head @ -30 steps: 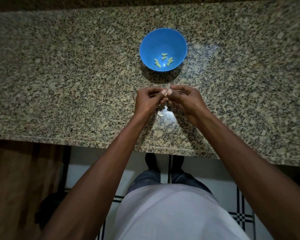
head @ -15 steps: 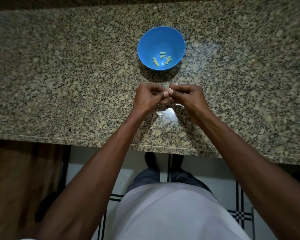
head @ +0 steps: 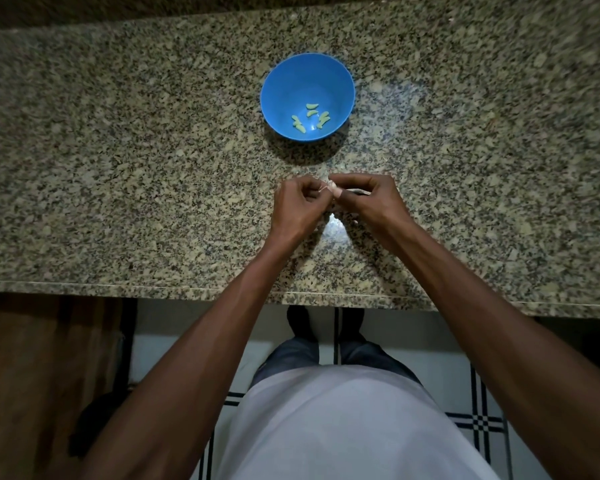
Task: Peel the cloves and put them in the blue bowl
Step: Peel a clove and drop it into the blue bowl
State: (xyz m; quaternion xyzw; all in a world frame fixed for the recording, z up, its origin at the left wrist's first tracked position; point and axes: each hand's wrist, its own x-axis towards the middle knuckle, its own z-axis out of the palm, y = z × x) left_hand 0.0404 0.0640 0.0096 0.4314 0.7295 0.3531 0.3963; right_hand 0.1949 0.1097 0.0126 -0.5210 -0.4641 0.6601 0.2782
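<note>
head | left hand (head: 300, 206) + right hand (head: 368, 199) pinch one garlic clove (head: 334, 191) between fingertips | blue bowl (head: 274, 95) straight ahead, slightly left; hands about equally near

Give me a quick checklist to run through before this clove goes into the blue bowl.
1. Clove in grip: ok, left hand and right hand pinch a small pale garlic clove between their fingertips.
2. Skin fully off: cannot tell, fingers hide most of it.
3. Round blue plastic bowl upright on the speckled granite counter: ok.
4. Room in bowl: ok, only a few pale green peeled cloves lie at the bottom.
5. Path from hands to bowl: ok, bare counter between.
</note>
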